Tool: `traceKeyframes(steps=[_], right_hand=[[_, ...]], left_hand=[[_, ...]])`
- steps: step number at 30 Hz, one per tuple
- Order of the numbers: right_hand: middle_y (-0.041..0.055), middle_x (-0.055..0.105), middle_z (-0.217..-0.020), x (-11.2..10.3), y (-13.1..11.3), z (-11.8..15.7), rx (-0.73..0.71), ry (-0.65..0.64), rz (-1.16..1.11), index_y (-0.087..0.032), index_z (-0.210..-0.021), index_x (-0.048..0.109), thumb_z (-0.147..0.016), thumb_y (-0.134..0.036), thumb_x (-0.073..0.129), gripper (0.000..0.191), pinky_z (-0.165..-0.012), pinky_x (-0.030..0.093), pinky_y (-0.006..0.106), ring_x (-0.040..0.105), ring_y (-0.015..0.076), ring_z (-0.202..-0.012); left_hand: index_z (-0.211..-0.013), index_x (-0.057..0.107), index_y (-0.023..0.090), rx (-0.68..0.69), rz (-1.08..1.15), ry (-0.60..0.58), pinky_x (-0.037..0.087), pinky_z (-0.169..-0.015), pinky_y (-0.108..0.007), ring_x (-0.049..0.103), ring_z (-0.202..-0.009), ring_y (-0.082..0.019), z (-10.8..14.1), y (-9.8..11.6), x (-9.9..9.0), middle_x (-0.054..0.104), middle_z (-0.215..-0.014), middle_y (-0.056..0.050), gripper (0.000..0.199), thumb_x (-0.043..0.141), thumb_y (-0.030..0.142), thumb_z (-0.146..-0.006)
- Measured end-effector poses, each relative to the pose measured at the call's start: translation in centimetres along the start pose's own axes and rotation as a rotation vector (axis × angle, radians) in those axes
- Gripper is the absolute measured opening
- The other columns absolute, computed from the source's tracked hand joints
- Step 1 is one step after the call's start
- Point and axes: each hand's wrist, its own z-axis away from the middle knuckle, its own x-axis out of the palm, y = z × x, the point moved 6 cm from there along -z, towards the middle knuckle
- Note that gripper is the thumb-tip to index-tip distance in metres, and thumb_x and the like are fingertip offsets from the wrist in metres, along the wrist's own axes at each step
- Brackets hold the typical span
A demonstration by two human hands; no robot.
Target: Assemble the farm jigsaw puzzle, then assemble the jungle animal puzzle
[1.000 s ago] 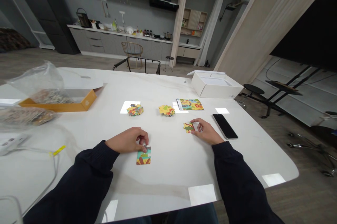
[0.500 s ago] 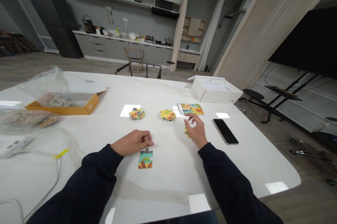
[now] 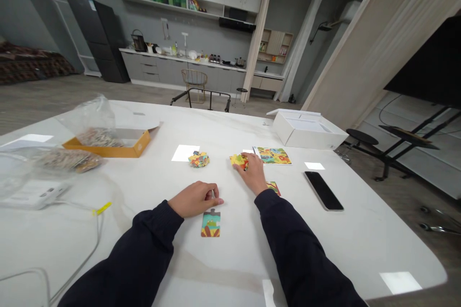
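Note:
My right hand (image 3: 252, 175) is at the right-hand pile of jigsaw puzzle pieces (image 3: 235, 159), thumb and fingers closed round its near right side and partly hiding it. Under my right wrist, a loose puzzle piece (image 3: 274, 188) shows in part. My left hand (image 3: 196, 199) rests on the table with curled fingers, and nothing shows in them. Just below it lies a larger-looking puzzle piece with a green frog (image 3: 211, 224), flat on the white surface. Another pile of puzzle pieces (image 3: 198, 159) sits farther left.
A picture card (image 3: 273, 155) lies beyond my right hand, with a phone (image 3: 323, 190) to its right. A white box (image 3: 309, 129) stands at the back right. At left are a yellow box (image 3: 139, 147), bagged pieces (image 3: 68, 159), a power strip (image 3: 36, 196) and a cable (image 3: 98, 235).
My right hand has moved left and away from me, from the loose piece to the right-hand pile. My left hand stays by the frog piece. The camera view has turned slightly left.

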Motion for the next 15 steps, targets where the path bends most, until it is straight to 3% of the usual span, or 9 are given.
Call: traceKeyframes(steps=[7,15], right_hand=[[0.0092,0.068,-0.115,0.1,0.2,0.1,0.013,0.030,-0.107,-0.022,-0.119,0.056,-0.092,-0.036,0.064,0.031,-0.101,0.041,0.046,0.057,0.0277,-0.113],[0.0132,0.064,-0.115,0.1,-2.9,0.4,-0.057,0.066,0.125,-0.019,-0.118,0.055,-0.086,-0.046,0.071,0.045,-0.100,0.035,0.048,0.050,0.0332,-0.114]], left_hand=[[-0.089,0.069,0.021,-0.011,-0.016,0.010,0.034,-0.057,-0.025,0.055,-0.061,-0.015,0.0,0.0,0.0,0.062,-0.067,0.002,0.041,0.060,0.061,-0.090],[-0.088,0.068,0.021,-0.006,-0.026,0.020,0.034,-0.057,-0.025,0.054,-0.060,-0.014,-0.1,0.1,0.0,0.061,-0.065,0.002,0.041,0.060,0.061,-0.090]])
